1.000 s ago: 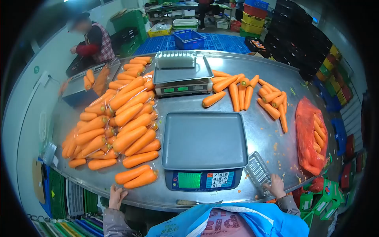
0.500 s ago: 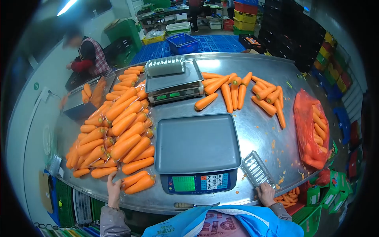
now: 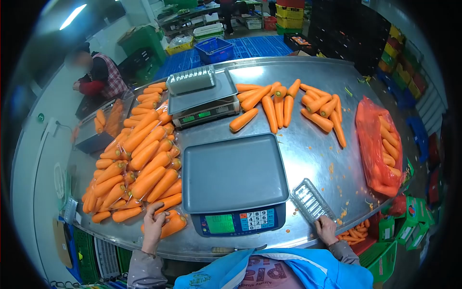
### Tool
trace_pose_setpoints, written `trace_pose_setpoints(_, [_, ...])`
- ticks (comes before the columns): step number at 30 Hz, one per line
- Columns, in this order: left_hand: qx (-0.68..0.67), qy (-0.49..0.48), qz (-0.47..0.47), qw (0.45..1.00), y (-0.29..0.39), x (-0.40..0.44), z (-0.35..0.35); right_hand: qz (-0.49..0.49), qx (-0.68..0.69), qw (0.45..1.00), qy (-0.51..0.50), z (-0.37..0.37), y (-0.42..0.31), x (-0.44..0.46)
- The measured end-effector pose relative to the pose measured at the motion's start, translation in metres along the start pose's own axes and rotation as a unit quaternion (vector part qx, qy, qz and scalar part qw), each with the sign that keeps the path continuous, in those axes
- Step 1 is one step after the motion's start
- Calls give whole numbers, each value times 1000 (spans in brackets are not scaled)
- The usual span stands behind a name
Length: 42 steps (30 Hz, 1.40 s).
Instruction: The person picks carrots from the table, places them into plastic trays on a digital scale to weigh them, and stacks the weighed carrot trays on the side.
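Note:
My left hand [image 3: 153,225] is curled over a pair of carrots [image 3: 174,224] at the table's near left, beside a large pile of carrots [image 3: 147,166], many in clear wrap. Its fingers partly hide the pair. My right hand [image 3: 327,228] grips the near end of a clear plastic tray [image 3: 310,198], which lies on the table to the right of the scale. Between my hands stands the digital scale [image 3: 235,173] with a bare grey pan and a lit green display. A knife [image 3: 236,249] lies at the near edge, partly covered by my blue apron.
Behind the scale stands a second scale [image 3: 204,108] carrying stacked clear trays [image 3: 191,80]. Loose carrots [image 3: 284,106] lie at the back right. A red mesh bag [image 3: 378,149] of carrots rests at the right edge. Another person [image 3: 103,74] works at the far left.
My left hand has moved right and over the pair of carrots, which has shifted slightly right. My right hand stays at the clear tray. The whole view has shifted a little.

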<state>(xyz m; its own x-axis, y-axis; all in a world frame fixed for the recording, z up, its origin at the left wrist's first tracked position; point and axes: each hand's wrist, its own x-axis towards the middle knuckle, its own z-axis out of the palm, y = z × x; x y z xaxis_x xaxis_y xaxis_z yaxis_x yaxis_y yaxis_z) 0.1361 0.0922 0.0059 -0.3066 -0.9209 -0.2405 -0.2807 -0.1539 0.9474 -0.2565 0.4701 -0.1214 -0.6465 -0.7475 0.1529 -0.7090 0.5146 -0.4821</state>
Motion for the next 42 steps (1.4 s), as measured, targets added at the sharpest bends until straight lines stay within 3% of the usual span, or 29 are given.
trace_pose_setpoints(5, [-8,-64,21,998,19,-5,35,-55,-62,996,29,-50,-30,32])
trace_pose_setpoints(7, [66,-76,135,986,32,-10,55,-98,-59,991,63,-74,-63,58])
trace_pose_setpoints(8, [172,-69,176,967,51,-17,71,-131,-43,987,83,-78,-79,71])
trace_pose_setpoints(9, [176,-89,171,965,65,-21,87,-187,-37,979,69,-77,-92,82])
trace_pose_setpoints(10, [310,-84,339,884,77,-23,104,-245,-29,967,55,-72,-104,93])
trace_pose_setpoints(11, [421,-70,495,756,86,-25,120,-315,-23,948,53,-61,-114,103])
trace_pose_setpoints(12, [418,-80,498,756,96,-27,137,-352,-2,936,10,-58,-131,112])
trace_pose_setpoints(14, [487,-138,553,661,109,-28,162,-434,53,900,-6,-43,-158,130])
trace_pose_setpoints(17, [503,-198,500,677,70,0,163,-462,91,882,2,-34,-176,152])
trace_pose_setpoints(18, [493,-176,490,697,66,5,164,-460,91,883,5,-35,-170,163])
trace_pose_setpoints(20, [508,-161,468,705,53,14,156,-406,111,905,55,-38,-148,197])
trace_pose_setpoints(23, [532,-169,417,717,53,21,148,-245,45,956,153,-11,-70,255])
trace_pose_setpoints(25, [517,-234,329,755,62,21,150,-111,-34,986,123,-1,-8,289])
trace_pose_setpoints(26, [518,-233,328,754,67,22,150,-26,-78,993,84,-1,16,307])
trace_pose_setpoints(28, [486,-288,258,784,78,27,151,11,-152,978,138,7,65,336])
trace_pose_setpoints(31, [434,-285,210,828,88,35,157,42,-198,972,117,14,104,360])
trace_pose_setpoints(38, [368,-294,242,848,104,48,194,11,-238,967,93,2,110,358])
trace_pose_setpoints(39, [367,-295,240,849,105,48,201,119,-63,990,-38,-5,109,355])
trace_pose_setpoints(40, [347,-300,244,855,106,49,207,220,116,954,-167,-10,108,353])
trace_pose_setpoints(41, [326,-305,247,860,106,50,214,221,115,954,-169,-11,106,344])
trace_pose_setpoints(42, [325,-306,245,861,107,50,222,275,316,892,-166,-10,101,328])
